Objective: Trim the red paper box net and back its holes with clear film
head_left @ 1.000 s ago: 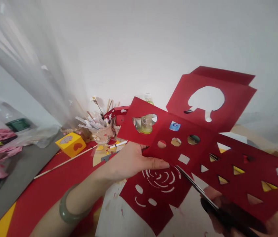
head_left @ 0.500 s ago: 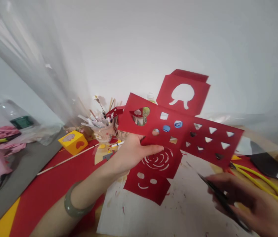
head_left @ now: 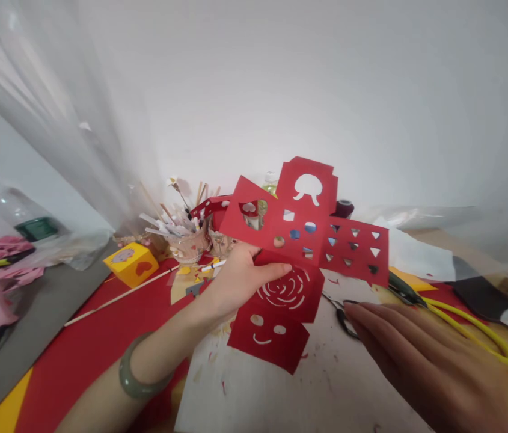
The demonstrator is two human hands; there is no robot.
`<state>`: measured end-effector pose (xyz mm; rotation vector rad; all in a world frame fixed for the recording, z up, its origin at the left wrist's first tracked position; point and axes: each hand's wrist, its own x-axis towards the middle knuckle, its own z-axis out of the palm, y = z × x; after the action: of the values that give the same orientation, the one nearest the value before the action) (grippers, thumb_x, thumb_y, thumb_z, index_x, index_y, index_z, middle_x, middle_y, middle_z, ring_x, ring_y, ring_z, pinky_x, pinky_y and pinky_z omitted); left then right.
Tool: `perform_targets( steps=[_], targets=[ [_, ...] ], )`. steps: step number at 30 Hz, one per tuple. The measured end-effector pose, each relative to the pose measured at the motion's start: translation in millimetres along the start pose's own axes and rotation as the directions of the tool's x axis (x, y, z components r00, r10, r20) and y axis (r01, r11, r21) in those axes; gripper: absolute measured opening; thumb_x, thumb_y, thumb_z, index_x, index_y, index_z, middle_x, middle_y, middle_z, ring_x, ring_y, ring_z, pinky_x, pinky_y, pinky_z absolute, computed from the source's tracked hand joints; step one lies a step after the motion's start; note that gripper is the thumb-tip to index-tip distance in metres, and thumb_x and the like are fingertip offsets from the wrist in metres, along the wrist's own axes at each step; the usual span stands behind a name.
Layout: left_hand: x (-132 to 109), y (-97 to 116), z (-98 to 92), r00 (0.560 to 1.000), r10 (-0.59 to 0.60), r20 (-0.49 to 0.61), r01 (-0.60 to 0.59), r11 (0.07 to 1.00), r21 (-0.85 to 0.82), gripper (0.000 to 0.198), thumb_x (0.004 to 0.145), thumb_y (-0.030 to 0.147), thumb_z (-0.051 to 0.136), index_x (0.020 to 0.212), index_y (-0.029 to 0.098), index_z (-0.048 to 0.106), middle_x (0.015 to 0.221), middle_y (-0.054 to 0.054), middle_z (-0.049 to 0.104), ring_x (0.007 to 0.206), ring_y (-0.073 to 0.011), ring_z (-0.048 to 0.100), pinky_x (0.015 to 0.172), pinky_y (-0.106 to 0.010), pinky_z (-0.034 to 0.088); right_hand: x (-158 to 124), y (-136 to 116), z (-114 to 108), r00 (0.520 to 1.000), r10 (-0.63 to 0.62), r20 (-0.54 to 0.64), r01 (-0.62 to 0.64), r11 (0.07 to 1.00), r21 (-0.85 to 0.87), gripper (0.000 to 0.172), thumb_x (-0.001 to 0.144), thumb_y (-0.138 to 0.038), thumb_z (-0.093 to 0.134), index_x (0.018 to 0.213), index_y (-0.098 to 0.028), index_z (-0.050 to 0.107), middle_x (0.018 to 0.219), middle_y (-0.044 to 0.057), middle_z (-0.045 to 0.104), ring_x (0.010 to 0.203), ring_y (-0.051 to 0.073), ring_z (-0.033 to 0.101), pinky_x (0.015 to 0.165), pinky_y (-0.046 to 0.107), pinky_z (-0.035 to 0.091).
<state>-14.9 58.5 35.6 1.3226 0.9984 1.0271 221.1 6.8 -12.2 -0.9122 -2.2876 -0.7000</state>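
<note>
My left hand (head_left: 240,270), with a green bangle on its wrist, pinches a red paper box cutout (head_left: 301,255) between thumb and fingers. The cutout is held up, its panels unfolded in a cross. Cut through them are a mushroom-like shape, small triangles, round and square holes, curved rose-like slits and a smiling face. My right hand (head_left: 420,355) is stretched out, back upward, fingers long and together, low at the right. At its fingertips lie small black-handled scissors (head_left: 342,319) on a white sheet (head_left: 326,373); whether the fingers touch them I cannot tell.
Large yellow-handled scissors (head_left: 474,328) lie at the right. Cups of pens and sticks (head_left: 188,243) stand behind my left hand. A yellow paper box (head_left: 131,264) and a thin wooden stick (head_left: 121,296) are at the left, on red paper (head_left: 86,355). Red scraps dot the white sheet.
My right hand has let go of the small scissors, now lying on the sheet, and its fingers have straightened. The cutout's right panel and top panel have swung back, away from me.
</note>
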Motion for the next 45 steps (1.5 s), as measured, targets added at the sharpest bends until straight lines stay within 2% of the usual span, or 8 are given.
perform_targets(
  steps=[3,7,10,17,24,31,38,45],
  targets=[
    [-0.1,0.7,1.8,1.0,0.008,0.002,-0.008,0.999,0.046,0.012,0.072,0.02,0.068,0.084,0.017,0.068,0.086,-0.003,0.072,0.073,-0.0154,0.066,0.064,-0.025,0.05,25.4,-3.9,-15.0,0.989,-0.124,-0.086,0.128,0.991,0.036,0.028,0.085,-0.008,0.048,0.112,-0.011,0.055,0.097,0.011,0.067,0.093,0.025,0.058,0.075,0.037,0.047],
    [-3.6,5.9,5.6,0.999,0.009,0.043,-0.01,0.999,0.035,0.016,0.073,0.016,0.066,0.089,0.017,0.068,0.089,-0.002,0.073,0.082,-0.0176,0.067,0.072,-0.026,0.051,51.3,-3.2,-6.7,0.982,-0.133,-0.132,0.125,0.99,-0.067,0.026,0.077,-0.007,0.062,0.103,-0.011,0.06,0.091,0.008,0.065,0.08,0.022,0.058,0.063,0.034,0.045],
    [-6.0,8.0,6.6,0.997,0.0,0.083,-0.002,1.0,0.025,0.014,0.073,0.017,0.067,0.087,0.017,0.068,0.086,-0.002,0.073,0.085,-0.0194,0.067,0.073,-0.027,0.051,58.6,-1.0,-1.7,0.976,-0.175,-0.129,0.16,0.98,-0.116,0.022,0.079,-0.007,0.059,0.101,-0.008,0.061,0.087,0.008,0.065,0.077,0.021,0.057,0.057,0.032,0.042],
    [-4.7,1.5,4.1,0.989,-0.012,0.145,0.02,0.998,-0.055,0.019,0.073,0.019,0.068,0.092,0.018,0.067,0.094,-0.003,0.072,0.09,-0.0199,0.066,0.078,-0.028,0.051,56.9,1.5,-5.3,0.947,-0.275,-0.164,0.263,0.96,-0.091,0.019,0.08,-0.005,0.056,0.099,-0.006,0.059,0.088,0.01,0.067,0.077,0.022,0.058,0.056,0.033,0.042],
    [-6.7,-0.7,3.8,0.977,-0.034,0.21,0.057,0.993,-0.103,0.019,0.073,0.015,0.068,0.092,0.018,0.067,0.093,-0.003,0.071,0.086,-0.018,0.066,0.079,-0.029,0.051,56.9,1.7,-2.2,0.956,-0.214,-0.201,0.218,0.976,-0.005,0.015,0.082,-0.008,0.057,0.096,-0.011,0.06,0.087,0.005,0.067,0.073,0.017,0.058,0.056,0.03,0.04],
    [-6.4,1.2,2.2,0.977,-0.004,0.211,0.022,0.996,-0.086,0.022,0.072,0.015,0.068,0.094,0.017,0.068,0.097,-0.005,0.071,0.093,-0.0203,0.064,0.083,-0.03,0.049,59.9,-2.1,-4.0,0.983,-0.128,-0.132,0.13,0.992,0.005,0.013,0.078,-0.016,0.064,0.091,-0.016,0.063,0.078,0.0,0.066,0.065,0.013,0.055,0.055,0.028,0.039],
    [-10.1,8.8,2.3,0.977,-0.054,0.206,0.078,0.991,-0.112,0.02,0.071,0.016,0.069,0.091,0.017,0.069,0.094,-0.005,0.072,0.089,-0.0216,0.066,0.081,-0.032,0.05,57.2,-0.2,-9.6,0.952,-0.267,-0.149,0.267,0.964,-0.024,0.015,0.084,-0.013,0.056,0.098,-0.01,0.06,0.086,0.007,0.067,0.078,0.02,0.059,0.056,0.032,0.041],
    [-12.6,13.7,0.8,0.979,-0.084,0.185,0.111,0.984,-0.141,0.018,0.07,0.015,0.071,0.087,0.019,0.07,0.089,-0.001,0.073,0.086,-0.0186,0.066,0.076,-0.028,0.051,58.9,-1.1,-11.2,0.944,-0.295,-0.149,0.291,0.955,-0.051,0.016,0.085,-0.01,0.054,0.1,-0.008,0.058,0.087,0.008,0.068,0.081,0.021,0.059,0.058,0.032,0.043]
  ],
)
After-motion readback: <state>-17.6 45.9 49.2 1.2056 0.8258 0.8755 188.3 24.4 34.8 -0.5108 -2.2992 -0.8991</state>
